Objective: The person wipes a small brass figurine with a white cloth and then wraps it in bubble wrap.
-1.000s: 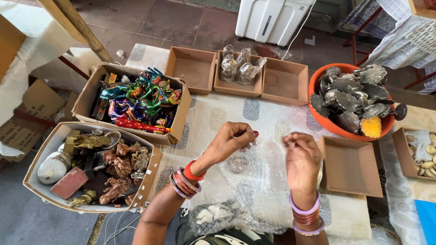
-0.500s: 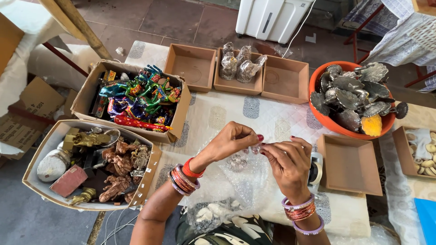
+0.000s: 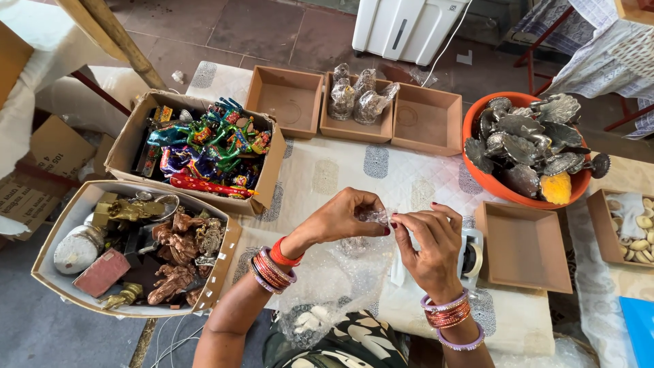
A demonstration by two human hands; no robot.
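Between the fingertips of both hands, above the middle of the desk [image 3: 409,180], a small piece wrapped in clear bubble wrap [image 3: 374,217] is pinched. The left hand [image 3: 340,218] grips it from the left with thumb and forefingers closed on the wrap; the right hand [image 3: 429,249] meets it from the other side, its fingers nipping the wrap's edge, seemingly to hold the fold tight. What is inside the wrap cannot be made out. A loose sheet of the same wrap [image 3: 334,279] hangs below the hands over the lap, close by for pulling up. Just beside the right hand stands a tape dispenser [image 3: 470,255]. Farther out, open brown boxes ring the work: an empty one [image 3: 524,249] to the right, one with wrapped pieces [image 3: 357,102] ahead, cartons of painted figures [image 3: 204,146] and bronze-coloured figures [image 3: 174,249] to the left. An orange bowl of silvery figures [image 3: 531,146] sits at the far right.
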